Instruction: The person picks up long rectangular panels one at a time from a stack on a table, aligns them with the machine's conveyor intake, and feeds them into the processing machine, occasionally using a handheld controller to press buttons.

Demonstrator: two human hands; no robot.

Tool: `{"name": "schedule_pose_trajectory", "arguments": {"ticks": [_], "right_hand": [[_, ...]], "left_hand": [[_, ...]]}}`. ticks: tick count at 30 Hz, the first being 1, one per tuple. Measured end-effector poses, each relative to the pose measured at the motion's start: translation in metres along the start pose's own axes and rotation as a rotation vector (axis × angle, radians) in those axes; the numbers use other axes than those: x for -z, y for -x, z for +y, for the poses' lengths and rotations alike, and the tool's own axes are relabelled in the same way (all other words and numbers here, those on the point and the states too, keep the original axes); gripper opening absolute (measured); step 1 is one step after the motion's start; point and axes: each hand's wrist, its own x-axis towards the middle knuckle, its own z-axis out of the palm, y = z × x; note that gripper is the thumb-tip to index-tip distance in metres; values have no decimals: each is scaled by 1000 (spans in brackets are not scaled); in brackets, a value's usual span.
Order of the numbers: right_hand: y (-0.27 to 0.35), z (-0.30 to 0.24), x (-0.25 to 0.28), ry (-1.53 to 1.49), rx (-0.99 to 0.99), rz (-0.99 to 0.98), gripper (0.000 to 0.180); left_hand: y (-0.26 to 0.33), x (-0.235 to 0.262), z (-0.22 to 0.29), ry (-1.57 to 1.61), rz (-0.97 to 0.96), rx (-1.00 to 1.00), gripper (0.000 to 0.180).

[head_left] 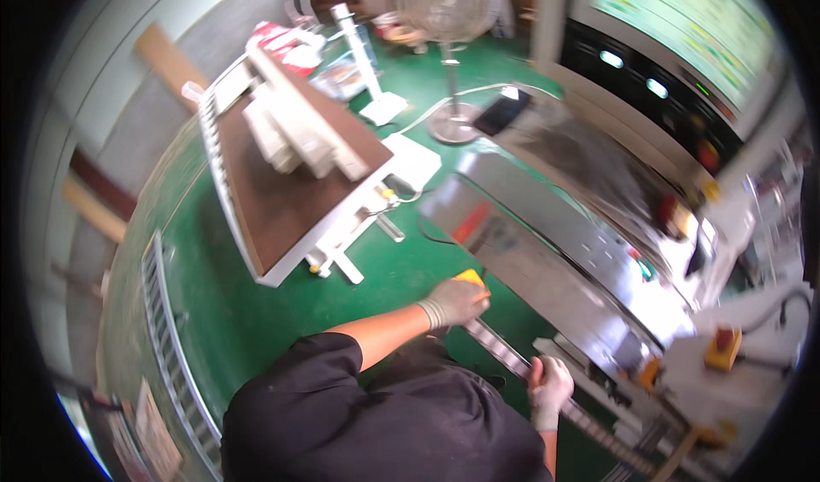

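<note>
My left hand [457,302], in a light glove, is closed around a yellow piece [468,276] whose kind is blurred; its ends show past the fingers. A narrow roller rail [500,347] runs from near that hand toward the lower right along the machine. My right hand [551,386], also gloved, is curled above the rail, its thumb up. What its fingers hold, if anything, is hidden. Beyond both hands lies the machine's long shiny metal bed [547,264].
A wheeled brown-topped table [273,217] at the left carries pale boards [303,123]. A standing fan [448,8] is at the back. At the right are a yellow box with a red button [723,348] and a lit control panel [683,25]. A metal roller frame [171,345] lies far left.
</note>
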Motion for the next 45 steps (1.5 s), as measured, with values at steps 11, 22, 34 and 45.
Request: {"name": "schedule_pose_trajectory", "arguments": {"ticks": [11,22,34,45], "right_hand": [[-40,-60,-83,48,-117,-183,28],[-90,-151,-164,-93,62,-346,28],[-93,-160,-160,-142,-6,-377,27],[-111,-187,-172,-391,28,-430,27]], "left_hand": [[134,151,-346,1425,1304,873,56],[101,195,-403,1650,1259,939,51],[134,206,-423,1106,1033,974,51],[156,133,-357,1373,843,475,39]]}}
